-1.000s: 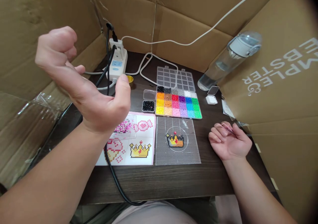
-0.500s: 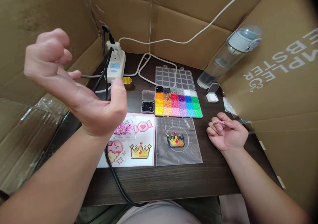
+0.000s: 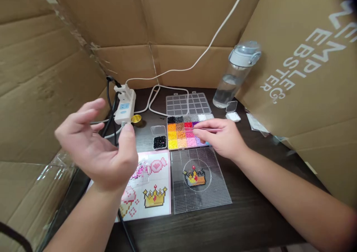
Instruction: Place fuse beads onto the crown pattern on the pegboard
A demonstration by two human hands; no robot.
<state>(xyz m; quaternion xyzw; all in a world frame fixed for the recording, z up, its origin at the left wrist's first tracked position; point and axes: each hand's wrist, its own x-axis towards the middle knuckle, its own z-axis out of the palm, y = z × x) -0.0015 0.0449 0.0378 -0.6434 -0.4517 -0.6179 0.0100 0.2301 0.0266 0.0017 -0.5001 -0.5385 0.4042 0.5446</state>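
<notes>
My right hand [image 3: 220, 136] pinches a pair of thin pinkish tweezers [image 3: 208, 129]. Their tips point left over the brown and orange cells of the bead box [image 3: 168, 148], and my hand covers its right-hand cells. My left hand [image 3: 103, 144] is raised, palm up with fingers apart and nothing in it, above the left part of the pattern sheet [image 3: 164, 213]. On the clear pegboard [image 3: 200, 203] lies a partly coloured bead crown [image 3: 195, 176] in yellow, orange, grey and black. A printed yellow crown [image 3: 155, 197] shows on the sheet.
Left of the bead box sits a small case of black beads [image 3: 160, 142], with a gold cup [image 3: 136, 120] behind it. A power strip [image 3: 125, 108] with cables stands back left. A water bottle [image 3: 232, 77] and a white bead case [image 3: 233, 116] stand back right. Cardboard walls [image 3: 195, 17] enclose the table.
My right hand has moved left and forward from the table's right side to over the bead box, bringing the tweezers. My left hand sits lower, its fingers more spread. The camera view has tilted up.
</notes>
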